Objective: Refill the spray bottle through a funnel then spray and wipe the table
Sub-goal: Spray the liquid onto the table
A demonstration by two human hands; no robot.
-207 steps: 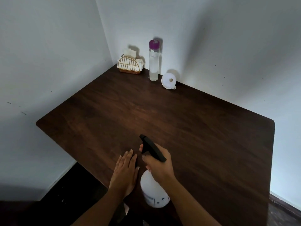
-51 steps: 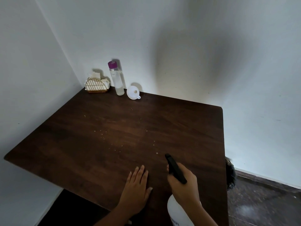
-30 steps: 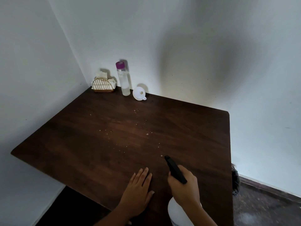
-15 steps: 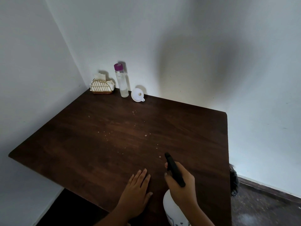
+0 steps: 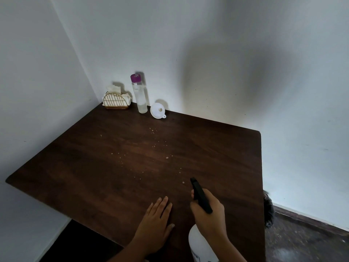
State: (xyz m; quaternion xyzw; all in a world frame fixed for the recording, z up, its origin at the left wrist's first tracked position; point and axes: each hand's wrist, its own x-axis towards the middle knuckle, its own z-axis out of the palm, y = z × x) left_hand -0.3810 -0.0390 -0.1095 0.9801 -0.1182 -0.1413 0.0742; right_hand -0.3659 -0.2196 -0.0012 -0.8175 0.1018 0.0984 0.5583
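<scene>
My right hand (image 5: 208, 216) grips the neck of a white spray bottle (image 5: 200, 246) with a black trigger head (image 5: 200, 194), nozzle aimed over the dark wooden table (image 5: 94, 176). Flat on the tabletop beside it, fingers straight, rests my left hand (image 5: 155, 222). Several small droplets (image 5: 167, 157) dot the middle of the table. At the far corner stand a clear water bottle with a purple cap (image 5: 139, 93), a white funnel (image 5: 157, 110) lying on its side, and a gold wire holder with white napkins (image 5: 116, 101).
White walls meet behind the table's far left corner. The table's right edge drops to a dark floor (image 5: 302, 242), where a dark fuzzy object (image 5: 268, 212) shows beside the table.
Droplets have appeared on the table since the earliest frame. Over the last second the view shifted slightly; both hands stay in nearly the same place.
</scene>
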